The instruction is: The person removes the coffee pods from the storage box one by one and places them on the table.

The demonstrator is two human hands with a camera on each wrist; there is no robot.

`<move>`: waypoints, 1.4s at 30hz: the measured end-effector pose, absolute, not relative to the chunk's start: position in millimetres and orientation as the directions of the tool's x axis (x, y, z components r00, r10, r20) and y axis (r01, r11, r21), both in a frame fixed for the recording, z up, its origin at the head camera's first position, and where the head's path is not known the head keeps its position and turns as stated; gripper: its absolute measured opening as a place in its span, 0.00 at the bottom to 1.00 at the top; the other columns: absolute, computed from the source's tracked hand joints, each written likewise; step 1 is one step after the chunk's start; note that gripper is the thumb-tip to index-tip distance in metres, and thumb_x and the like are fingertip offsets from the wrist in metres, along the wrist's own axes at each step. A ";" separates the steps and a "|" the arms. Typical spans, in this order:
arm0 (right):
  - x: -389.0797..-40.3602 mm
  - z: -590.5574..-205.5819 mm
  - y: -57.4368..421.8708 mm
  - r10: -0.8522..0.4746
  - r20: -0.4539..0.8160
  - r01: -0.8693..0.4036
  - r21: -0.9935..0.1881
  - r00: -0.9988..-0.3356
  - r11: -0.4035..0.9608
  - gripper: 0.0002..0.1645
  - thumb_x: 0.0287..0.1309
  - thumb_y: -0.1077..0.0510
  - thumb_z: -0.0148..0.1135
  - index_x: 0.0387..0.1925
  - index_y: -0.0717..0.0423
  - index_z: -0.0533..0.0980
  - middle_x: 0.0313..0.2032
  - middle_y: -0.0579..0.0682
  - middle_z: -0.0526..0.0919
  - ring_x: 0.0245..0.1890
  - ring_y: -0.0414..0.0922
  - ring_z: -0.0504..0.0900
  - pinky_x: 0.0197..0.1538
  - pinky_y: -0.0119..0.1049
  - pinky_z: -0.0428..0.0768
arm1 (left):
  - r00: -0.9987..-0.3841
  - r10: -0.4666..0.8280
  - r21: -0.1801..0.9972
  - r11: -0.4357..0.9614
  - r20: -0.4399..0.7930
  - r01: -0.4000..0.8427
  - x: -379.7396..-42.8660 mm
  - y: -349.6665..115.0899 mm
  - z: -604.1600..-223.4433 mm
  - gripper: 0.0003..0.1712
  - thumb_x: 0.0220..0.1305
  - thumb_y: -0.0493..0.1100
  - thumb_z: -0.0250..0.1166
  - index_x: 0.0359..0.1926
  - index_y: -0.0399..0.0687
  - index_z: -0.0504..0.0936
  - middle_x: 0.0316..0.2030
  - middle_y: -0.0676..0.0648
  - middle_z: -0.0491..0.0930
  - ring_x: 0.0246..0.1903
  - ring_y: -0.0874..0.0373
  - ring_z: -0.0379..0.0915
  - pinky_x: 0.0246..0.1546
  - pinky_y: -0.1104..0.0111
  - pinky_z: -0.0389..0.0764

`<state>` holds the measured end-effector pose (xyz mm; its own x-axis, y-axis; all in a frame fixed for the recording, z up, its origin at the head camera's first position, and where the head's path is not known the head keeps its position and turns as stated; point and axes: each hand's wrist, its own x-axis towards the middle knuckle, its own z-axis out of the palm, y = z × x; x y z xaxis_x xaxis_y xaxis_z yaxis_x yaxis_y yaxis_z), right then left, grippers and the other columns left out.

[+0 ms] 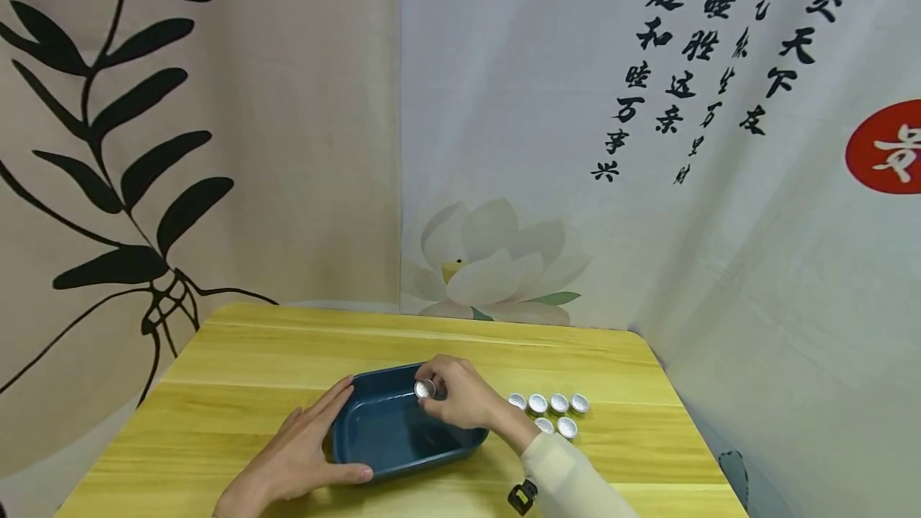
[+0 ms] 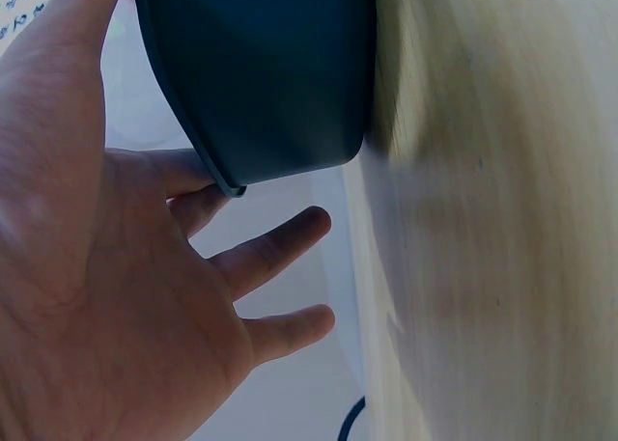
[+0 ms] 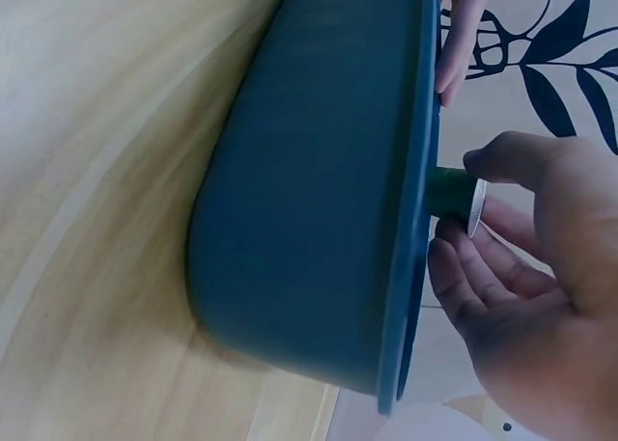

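Observation:
A deep blue rectangular dish [image 1: 392, 466] sits on the table, its inner floor bare in the head view. My left hand [image 1: 298, 450] spans its left end, with thumb and index fingertip at the rim; in the left wrist view the other fingers [image 2: 275, 253] stretch out straight and spread. Over the dish's far right part, my right hand [image 1: 460, 394] pinches a coffee capsule [image 1: 424, 388] between thumb and fingers. The right wrist view shows the capsule's green body [image 3: 451, 192] and silver lid edge, with the dish rim partly hiding it.
Several more coffee capsules [image 1: 559, 404] stand foil side up on the table right of the dish, partly behind the right forearm. The wooden table [image 1: 288, 342] ends at a printed cloth backdrop [image 1: 316, 142]. A black device [image 1: 522, 496] is on the right wrist.

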<state>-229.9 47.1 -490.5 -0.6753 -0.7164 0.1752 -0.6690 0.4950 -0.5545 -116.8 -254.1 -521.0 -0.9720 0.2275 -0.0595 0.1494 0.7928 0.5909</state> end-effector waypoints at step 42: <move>-195.8 -473.1 148.0 -0.537 0.306 -0.572 -0.690 -0.786 0.443 0.23 0.64 0.63 0.82 0.59 0.55 0.85 0.51 0.47 0.91 0.47 0.41 0.92 0.57 0.41 0.95 | -0.970 0.242 0.599 0.782 -0.035 0.173 -115.9 -253.6 -520.8 0.81 0.52 0.80 0.82 0.92 0.45 0.54 0.92 0.41 0.51 0.82 0.25 0.66 0.76 0.12 0.52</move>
<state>-195.8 148.0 -473.1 -0.7861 -0.5372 0.3057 -0.5715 0.4435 -0.6904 -115.9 -253.6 -520.8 -0.9697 0.2419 -0.0348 0.1735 0.7817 0.5990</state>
